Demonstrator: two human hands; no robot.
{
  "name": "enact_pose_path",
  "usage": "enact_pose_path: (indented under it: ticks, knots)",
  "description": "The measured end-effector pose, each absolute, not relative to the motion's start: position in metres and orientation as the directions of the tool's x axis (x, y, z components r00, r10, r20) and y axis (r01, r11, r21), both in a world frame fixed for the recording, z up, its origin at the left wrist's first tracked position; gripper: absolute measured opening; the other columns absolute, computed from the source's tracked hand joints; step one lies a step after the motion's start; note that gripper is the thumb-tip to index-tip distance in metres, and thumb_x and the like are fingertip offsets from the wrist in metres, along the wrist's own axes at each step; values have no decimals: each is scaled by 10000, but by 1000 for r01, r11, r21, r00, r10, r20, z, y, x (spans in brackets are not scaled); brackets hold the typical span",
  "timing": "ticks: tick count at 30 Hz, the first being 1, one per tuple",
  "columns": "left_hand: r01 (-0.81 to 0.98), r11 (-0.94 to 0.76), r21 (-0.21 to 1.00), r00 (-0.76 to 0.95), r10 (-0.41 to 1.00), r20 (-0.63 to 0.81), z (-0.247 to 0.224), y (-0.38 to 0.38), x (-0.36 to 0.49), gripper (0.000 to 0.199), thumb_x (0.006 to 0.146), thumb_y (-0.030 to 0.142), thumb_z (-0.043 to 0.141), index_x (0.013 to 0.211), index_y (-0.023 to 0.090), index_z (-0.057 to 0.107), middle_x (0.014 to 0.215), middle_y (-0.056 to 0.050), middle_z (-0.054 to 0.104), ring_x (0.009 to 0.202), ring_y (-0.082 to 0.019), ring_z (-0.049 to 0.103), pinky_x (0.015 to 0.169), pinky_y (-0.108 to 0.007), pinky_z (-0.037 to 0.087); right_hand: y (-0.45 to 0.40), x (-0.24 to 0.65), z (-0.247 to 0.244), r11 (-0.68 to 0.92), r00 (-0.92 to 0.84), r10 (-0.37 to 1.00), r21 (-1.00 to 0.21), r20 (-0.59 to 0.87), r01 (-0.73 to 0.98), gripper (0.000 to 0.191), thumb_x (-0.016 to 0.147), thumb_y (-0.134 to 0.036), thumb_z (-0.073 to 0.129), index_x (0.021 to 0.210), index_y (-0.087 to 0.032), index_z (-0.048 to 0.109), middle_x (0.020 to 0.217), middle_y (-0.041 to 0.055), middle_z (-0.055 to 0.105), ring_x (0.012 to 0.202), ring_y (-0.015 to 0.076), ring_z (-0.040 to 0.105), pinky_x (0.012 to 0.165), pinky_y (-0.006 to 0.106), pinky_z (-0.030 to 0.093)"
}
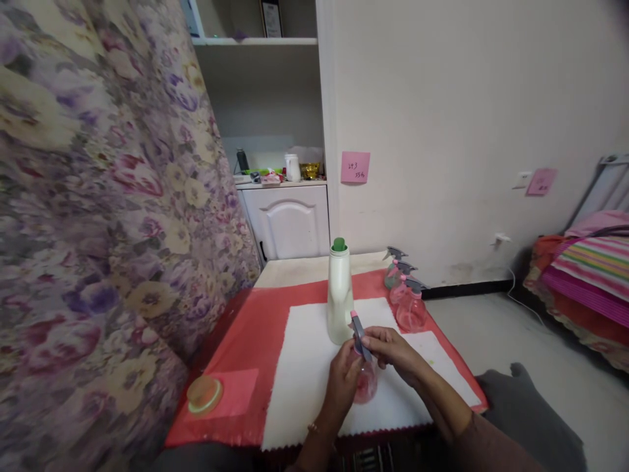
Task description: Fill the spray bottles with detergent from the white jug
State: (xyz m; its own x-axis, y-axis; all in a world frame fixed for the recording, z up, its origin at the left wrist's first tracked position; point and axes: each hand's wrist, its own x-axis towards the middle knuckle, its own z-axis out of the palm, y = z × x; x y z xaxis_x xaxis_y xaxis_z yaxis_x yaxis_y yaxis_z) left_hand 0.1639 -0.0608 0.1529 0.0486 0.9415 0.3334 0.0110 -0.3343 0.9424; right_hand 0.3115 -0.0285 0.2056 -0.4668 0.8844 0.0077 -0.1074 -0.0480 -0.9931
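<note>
A clear pink spray bottle (pixel 366 385) stands on the white cloth close in front of me. Its grey spray head (pixel 358 333) with a pink nozzle tip is at the top. My left hand (pixel 341 372) is closed around the bottle's neck, just under the head. From the other side, my right hand (pixel 391 349) pinches the grey spray head; the fingertips partly hide the joint between head and neck. Right behind my hands a pale green-white jug (pixel 339 301) stands upright, with green showing in its open mouth.
Several spray bottles (pixel 411 311) line the table's right edge. A round lid-like object (pixel 204 394) lies on a pink paper at the left. White cloth (pixel 299 367) covers part of the red tablecloth (pixel 236 334). A floral curtain (pixel 128 216) hangs left; a bed (pixel 584 282) is at right.
</note>
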Motion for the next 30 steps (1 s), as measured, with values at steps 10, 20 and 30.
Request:
enact_pose_path:
  ticks: [10, 20, 30]
  knots:
    - [2, -355, 935, 27, 934, 355, 149, -61, 164, 343, 833, 445, 575, 1048, 180, 613, 922, -38, 710, 874, -226, 642, 812, -325, 495, -39, 300, 197, -109, -360, 932, -981, -46, -158, 466, 667, -565, 716, 853, -177, 536, 457, -72, 574, 339, 76, 467, 400, 190, 348]
    - [-7, -346, 938, 35, 937, 346, 148, -61, 162, 306, 853, 363, 579, 1101, 190, 627, 1081, -58, 705, 1018, -251, 633, 915, -340, 470, -42, 313, 180, 134, -289, 947, -990, 142, -49, 331, 735, -426, 673, 940, -167, 648, 690, -28, 546, 509, 107, 472, 496, 251, 401]
    - [-94, -267, 959, 166, 946, 280, 156, -65, 153, 387, 860, 322, 601, 1231, 214, 573, 1234, -62, 658, 1147, -267, 592, 1010, -382, 438, -38, 301, 178, 315, -279, 919, -944, 279, 94, 294, 658, -86, 616, 916, -203, 696, 811, -25, 454, 654, 120, 463, 597, 246, 374]
